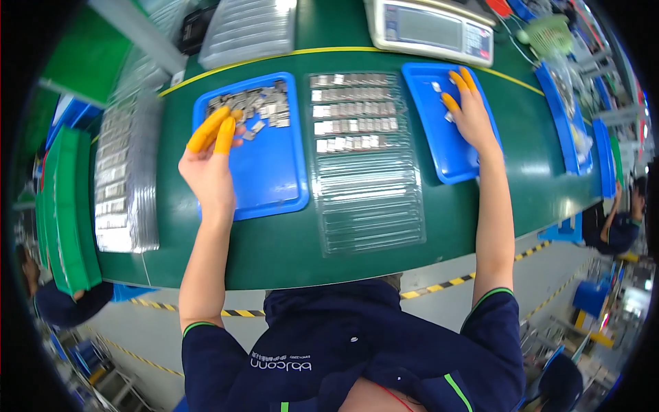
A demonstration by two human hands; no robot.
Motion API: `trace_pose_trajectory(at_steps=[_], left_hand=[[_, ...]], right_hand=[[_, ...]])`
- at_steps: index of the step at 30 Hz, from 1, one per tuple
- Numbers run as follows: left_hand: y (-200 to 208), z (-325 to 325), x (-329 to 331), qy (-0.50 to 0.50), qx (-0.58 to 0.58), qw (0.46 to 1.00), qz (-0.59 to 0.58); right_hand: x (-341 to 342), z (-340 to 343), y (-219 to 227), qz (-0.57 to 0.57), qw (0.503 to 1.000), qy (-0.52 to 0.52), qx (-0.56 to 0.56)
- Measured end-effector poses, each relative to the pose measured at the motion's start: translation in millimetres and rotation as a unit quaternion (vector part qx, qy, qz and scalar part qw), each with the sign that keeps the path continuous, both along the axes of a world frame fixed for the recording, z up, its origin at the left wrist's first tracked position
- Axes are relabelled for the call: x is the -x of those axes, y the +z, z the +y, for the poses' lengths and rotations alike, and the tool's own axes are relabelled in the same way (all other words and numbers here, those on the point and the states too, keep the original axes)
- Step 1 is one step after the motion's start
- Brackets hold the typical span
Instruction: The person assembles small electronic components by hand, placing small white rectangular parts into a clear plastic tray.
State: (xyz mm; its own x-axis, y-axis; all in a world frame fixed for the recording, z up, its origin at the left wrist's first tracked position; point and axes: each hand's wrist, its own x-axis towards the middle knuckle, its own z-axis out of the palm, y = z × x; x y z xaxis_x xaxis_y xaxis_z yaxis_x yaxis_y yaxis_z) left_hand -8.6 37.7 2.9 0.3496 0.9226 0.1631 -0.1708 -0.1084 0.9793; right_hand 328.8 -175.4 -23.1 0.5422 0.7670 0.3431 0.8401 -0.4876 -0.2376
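Observation:
My left hand [209, 161], with yellow finger cots, is over the upper left of a blue tray [268, 185]. Its fingertips are drawn together beside a heap of small flat metal pieces [271, 106], and whatever is between them is hidden. On the right, my right hand [473, 117] reaches into a second blue tray [446, 154] with thumb and fingers apart. A few small pale pieces [436, 87] lie near those fingers. Between the trays sits a clear ribbed plastic tray [371, 206], its far rows filled with metal pieces [353, 110].
A stack of filled clear trays [127, 178] stands at the left, beside green bins [68, 206]. Further clear trays [250, 31] and a digital scale [432, 31] are at the back. A blue bin [563, 117] is at the right. Other people sit at both sides.

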Motion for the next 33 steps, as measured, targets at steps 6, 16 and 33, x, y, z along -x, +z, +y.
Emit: trace_pose_trajectory(at_steps=[6,16,33], left_hand=[[-1,23,12,0.024,0.020,0.999,0.040],[-11,37,7,-0.046,-0.104,0.974,0.196],[-6,30,-8,-0.072,-0.328,0.815,0.472]], right_hand=[[20,9,29,0.159,0.985,-0.039,0.046],[29,4,24,0.081,0.996,0.020,0.045],[58,-4,31,0.165,0.986,-0.011,0.000]])
